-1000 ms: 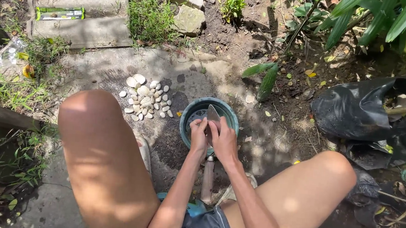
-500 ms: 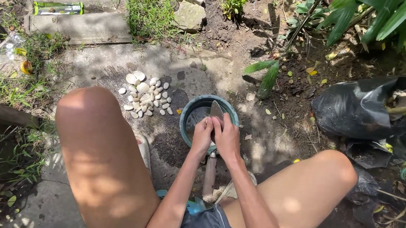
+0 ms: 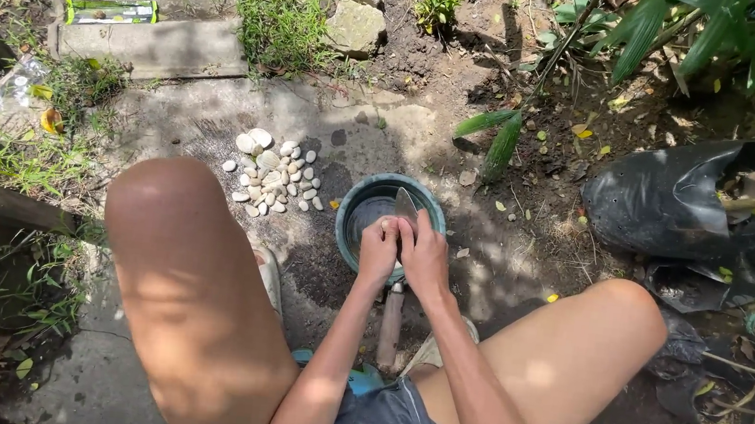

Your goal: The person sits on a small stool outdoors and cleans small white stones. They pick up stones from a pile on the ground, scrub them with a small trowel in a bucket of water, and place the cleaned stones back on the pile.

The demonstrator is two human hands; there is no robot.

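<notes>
My left hand [image 3: 379, 250] and my right hand [image 3: 424, 259] are close together, side by side, right over the near edge of a round green bowl [image 3: 362, 203]. Both hands are curled around the metal blade of a small trowel [image 3: 405, 207]. The pointy grey tip of the blade sticks up past my fingers and into the bowl. The wooden handle [image 3: 391, 326] of the trowel points back at me and lies on the ground between my knees. There may be something small and pale pinched in my left fingers, but I cannot tell for sure. The bowl sits on a flat grey slab [image 3: 219, 121] on the ground, and it looks like it has water in it. Just to the left of the bowl is a little pile of white pebbles [image 3: 271, 177]. Farther away on the left there are long grey blocks [image 3: 149, 24] with a green packet [image 3: 109, 13] lying on them. On the right, on the dirt, is a black plastic bag [image 3: 668, 201], near some green leafy plants [image 3: 686, 29].
</notes>
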